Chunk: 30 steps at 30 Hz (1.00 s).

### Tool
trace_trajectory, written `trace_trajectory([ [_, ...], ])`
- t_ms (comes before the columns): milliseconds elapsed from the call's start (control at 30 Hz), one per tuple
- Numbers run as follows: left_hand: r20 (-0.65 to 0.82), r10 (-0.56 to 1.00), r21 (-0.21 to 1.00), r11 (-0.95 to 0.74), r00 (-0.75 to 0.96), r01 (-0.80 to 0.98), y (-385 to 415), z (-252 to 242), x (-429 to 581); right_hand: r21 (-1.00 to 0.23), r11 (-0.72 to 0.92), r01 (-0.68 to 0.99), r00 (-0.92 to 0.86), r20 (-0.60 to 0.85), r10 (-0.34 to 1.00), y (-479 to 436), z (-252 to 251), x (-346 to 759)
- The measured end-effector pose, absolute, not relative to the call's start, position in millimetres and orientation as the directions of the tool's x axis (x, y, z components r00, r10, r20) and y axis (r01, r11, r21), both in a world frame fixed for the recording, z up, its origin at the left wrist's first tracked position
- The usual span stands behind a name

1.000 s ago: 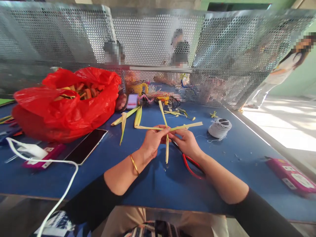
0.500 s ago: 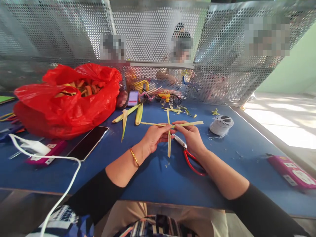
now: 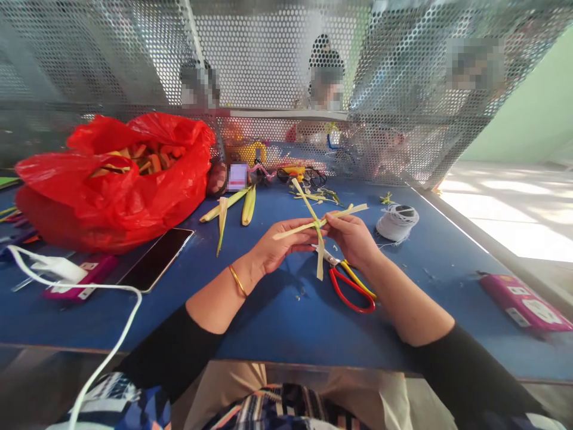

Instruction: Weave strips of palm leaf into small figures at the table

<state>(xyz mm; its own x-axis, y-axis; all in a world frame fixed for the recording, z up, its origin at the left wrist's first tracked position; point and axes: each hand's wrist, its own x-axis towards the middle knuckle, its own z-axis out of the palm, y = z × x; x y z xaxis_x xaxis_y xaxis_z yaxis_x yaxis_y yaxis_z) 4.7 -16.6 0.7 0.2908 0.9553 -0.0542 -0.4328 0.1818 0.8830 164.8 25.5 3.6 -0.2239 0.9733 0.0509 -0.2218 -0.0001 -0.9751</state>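
Two pale yellow-green corn husk strips (image 3: 320, 254) cross each other above the table, one running away from me and one sideways. My left hand (image 3: 286, 243) grips the crossing from the left, its fingers behind the strips. From the right, my right hand (image 3: 351, 235) pinches the sideways strip close to the crossing. Below my right hand lie scissors (image 3: 353, 291) with one red and one yellow handle, their blades partly hidden. Uncut husk pieces (image 3: 249, 206) rest beyond my left hand.
A red plastic bag (image 3: 179, 197) of husk pieces bulges at left. Near it lie a phone (image 3: 156, 261), a white cable (image 3: 138, 304) and a pink pack (image 3: 83, 279). At right are a white string spool (image 3: 397, 224) and another pink pack (image 3: 523, 301). A perforated metal screen (image 3: 268, 60) stands behind.
The husk cross has turned and tilted, and its sideways strip now slants up to the right. My right hand has shifted slightly, showing the scissors' yellow handle. Both hands keep hold.
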Motion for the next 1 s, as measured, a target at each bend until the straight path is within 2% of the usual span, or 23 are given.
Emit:
trace_trajectory([
  [100, -0.088, 0.897, 0.855, 0.292, 0.434, -0.429, -16.9, 4.3, -0.6, -0.978, -0.036, -0.204, -0.308, 0.03, 0.951, 25.1, 12.0, 170.4],
  [167, -0.147, 0.876, 0.861, 0.343, 0.46, -0.376, -18.5, 4.9, -0.1, -0.989, -0.016, -0.146, -0.329, 0.033, 0.944, 23.5, 12.9, 170.5],
  [333, -0.254, 0.928, 0.924, 0.316, 0.273, -0.213, -22.8, -0.7, 11.9, -0.997, 0.078, -0.003, -0.334, 0.074, 0.939, 22.5, 2.3, 162.8],
  [467, -0.306, 0.936, 0.925, 0.335, 0.172, -0.178, -21.4, -3.3, 17.1, -0.977, 0.137, 0.162, -0.189, 0.105, 0.976, 23.0, -5.4, 158.9],
  [600, -0.321, 0.936, 0.929, 0.341, 0.147, -0.142, -19.7, -1.8, 15.1, -0.822, 0.246, 0.513, -0.081, 0.239, 0.968, 17.9, 4.9, 166.0],
  [700, -0.295, 0.945, 0.939, 0.314, 0.142, -0.141, -20.2, -0.8, 14.9, -0.73, 0.301, 0.614, 0.0, 0.381, 0.925, 16.8, 15.5, 174.6],
  [767, -0.271, 0.954, 0.946, 0.288, 0.126, -0.15, -21.2, -1.0, 16.6, -0.768, 0.266, 0.582, -0.011, 0.32, 0.947, 20.2, 16.9, 177.0],
  [867, -0.256, 0.961, 0.953, 0.269, 0.108, -0.139, -22.8, -2.6, 19.2, -0.908, 0.12, 0.401, -0.129, 0.073, 0.989, 26.9, 11.1, 173.7],
  [933, -0.25, 0.95, 0.956, 0.272, 0.185, -0.107, -22.8, -3.9, 17.3, -0.97, 0.06, 0.234, -0.232, 0.004, 0.973, 29.0, 7.3, 170.2],
  [1000, -0.219, 0.915, 0.964, 0.257, 0.339, -0.072, -21.5, -4.4, 10.5, -0.995, 0.035, 0.092, -0.315, 0.004, 0.949, 28.8, 7.1, 169.3],
])
